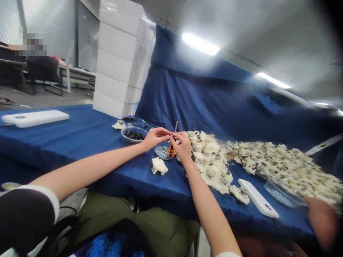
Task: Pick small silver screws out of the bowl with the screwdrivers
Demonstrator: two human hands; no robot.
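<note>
Hands: left hand (154, 138) and right hand (182, 146) closed on a tiny dark part (170, 135)
Nearby: orange-handled screwdriver (171, 151), tub (123, 137) of black pieces (134, 135), heaped cream plastic parts (207, 157)

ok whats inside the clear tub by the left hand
The clear plastic tub holds a heap of small black pieces, which hide most of its floor, so anything beneath them cannot be seen.

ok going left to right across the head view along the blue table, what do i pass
white flat device → clear bowl of black bits → left hand → right hand → heap of cream plastic parts → second white flat device → clear dish
</note>
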